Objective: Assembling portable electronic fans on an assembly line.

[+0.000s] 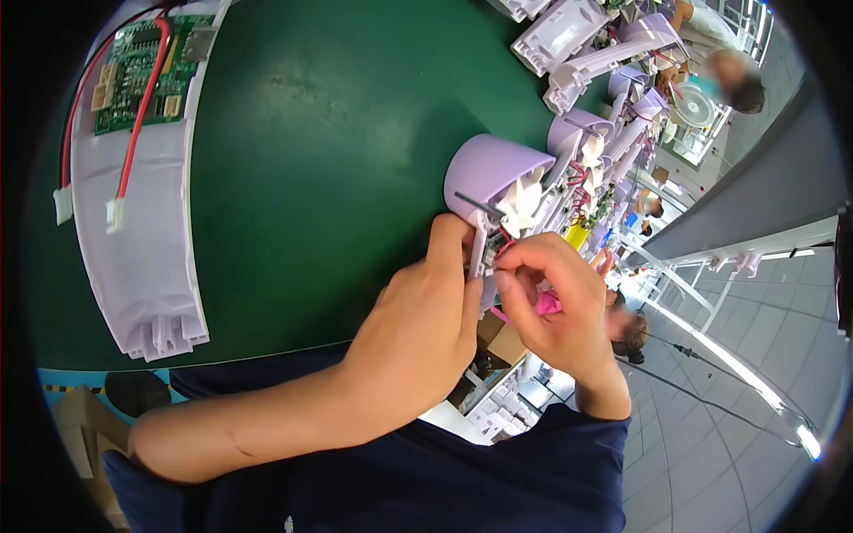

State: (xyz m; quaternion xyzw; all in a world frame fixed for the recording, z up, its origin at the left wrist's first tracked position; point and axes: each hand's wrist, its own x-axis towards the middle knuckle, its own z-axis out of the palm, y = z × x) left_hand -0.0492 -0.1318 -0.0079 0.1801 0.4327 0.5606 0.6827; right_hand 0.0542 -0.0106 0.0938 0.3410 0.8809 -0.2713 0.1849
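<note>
My left hand (418, 315) is wrapped round the narrow lower part of a lilac fan housing (487, 173), just above the bench top. White fan blades (522, 202) and a dark thin rod (480, 206) show in the housing's round end. At its open side my right hand (560, 298) pinches thumb and forefinger together beside short red wires (506, 238). What lies between those fingertips is too small to make out. To the left lies a long, curved lilac shell (138, 240) carrying a green circuit board (147, 75), with red and black wires ending in white plugs (115, 215).
More lilac housings and shells (564, 35) line the far right of the green bench (311, 115). Other people (715, 44) work farther along. Cardboard boxes (84, 426) stand below the bench at lower left. A white fan (695, 105) is in the background.
</note>
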